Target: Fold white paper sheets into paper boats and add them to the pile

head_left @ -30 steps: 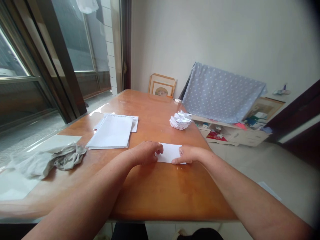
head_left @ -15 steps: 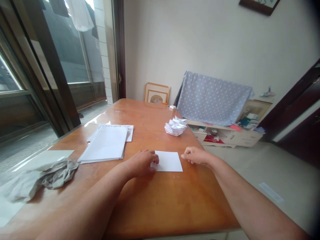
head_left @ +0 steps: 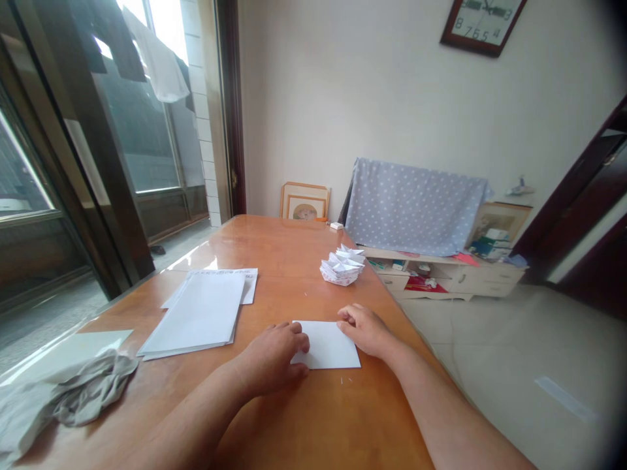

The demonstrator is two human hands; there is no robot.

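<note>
A white sheet of paper (head_left: 327, 349) lies on the wooden table in front of me, its near edge running straight. My left hand (head_left: 281, 352) is at the paper's left end, fingers curled and holding it, the thumb by its near left corner. At the upper right corner is my right hand (head_left: 363, 328), its bent fingers and thumb closed on the paper's edge. Two tiny white scraps (head_left: 346, 380) lie just below the paper. Fingertips of both hands are partly hidden.
A stack of white paper (head_left: 198, 313) sits to the left, beside a crumpled grey cloth (head_left: 93, 388). Folded paper boats (head_left: 341, 267) are nested together near the table's right edge. Beyond that edge stands a low white cabinet (head_left: 482, 279) under a dotted blue cloth (head_left: 414, 205).
My right hand has moved left from beside the paper onto its upper right corner. The left hand stays on the paper's left end. The view has tilted up a little.
</note>
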